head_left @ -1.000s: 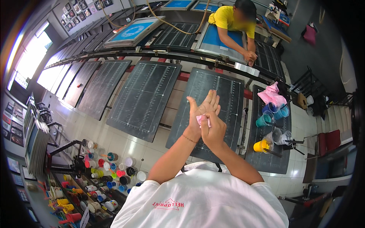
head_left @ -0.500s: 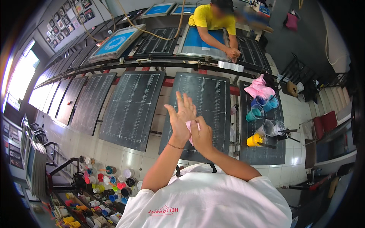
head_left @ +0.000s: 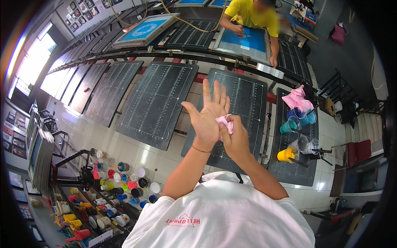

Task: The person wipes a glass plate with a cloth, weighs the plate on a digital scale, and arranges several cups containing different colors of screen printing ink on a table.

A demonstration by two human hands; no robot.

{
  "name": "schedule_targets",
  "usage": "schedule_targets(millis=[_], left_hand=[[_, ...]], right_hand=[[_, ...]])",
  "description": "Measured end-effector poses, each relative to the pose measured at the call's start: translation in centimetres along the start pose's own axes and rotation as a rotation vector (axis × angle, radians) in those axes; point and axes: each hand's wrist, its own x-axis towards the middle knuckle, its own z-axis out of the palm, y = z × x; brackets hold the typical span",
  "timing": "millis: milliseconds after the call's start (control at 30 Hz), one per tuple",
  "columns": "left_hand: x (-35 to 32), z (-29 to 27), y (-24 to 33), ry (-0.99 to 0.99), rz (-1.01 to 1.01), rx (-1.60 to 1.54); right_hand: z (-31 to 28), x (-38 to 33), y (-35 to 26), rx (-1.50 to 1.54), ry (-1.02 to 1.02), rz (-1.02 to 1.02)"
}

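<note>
My left hand is raised, palm up, with its fingers spread. Against the heel of that palm my right hand presses a small pink cloth, gripped between thumb and fingers. Both hands are above a black printing board marked with white ruler lines. On the board to the right lies a larger pink cloth. Beside it stand a teal cup, a blue cup, a yellow paint cup and clear plastic cups.
More ruled boards line up to the left. Across a metal rail, a person in a yellow shirt leans over a blue screen frame. Another screen frame rests further left. Many paint tubs crowd the lower left.
The pink cloth shows more at the edge of my left palm, and my left fingers are spread wider. The person in yellow has lifted one hand over the screen. The whole view has shifted.
</note>
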Motion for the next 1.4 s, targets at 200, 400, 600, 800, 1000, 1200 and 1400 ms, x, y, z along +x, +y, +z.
schedule_targets(millis=[200, 400, 600, 800, 1000, 1200, 1400], left_hand=[[-1.0, -1.6, -2.0, 0.142, -0.09, 0.203], [-3.6, -2.1, -4.7, 0.226, -0.496, 0.346], [-5.3, -2.9, -3.8, -0.221, -0.17, 1.161], [-5.8, -3.8, -2.5, -0.311, -0.228, 1.354], [-5.3, -4.4, -1.9, -0.365, -0.189, 1.277], [-1.9, -4.0, 0.0, -0.237, 0.146, 1.4], [-1.2, -2.8, 1.4, -0.299, 0.237, 1.816]], right_hand=[[0.1, 0.7, 1.1, -0.116, -0.076, 0.249], [-1.1, 3.5, 2.4, -0.217, -0.034, -0.037], [-2.1, 5.4, 3.3, 0.047, -0.051, 0.344], [-1.0, 3.3, 5.5, 0.036, -0.098, 0.36], [-5.1, 4.4, 10.5, 0.972, -0.567, 0.918], [-4.6, 4.0, 3.3, 1.071, -0.202, 0.743], [-3.6, 2.7, 0.6, 0.039, -0.275, 0.27]])
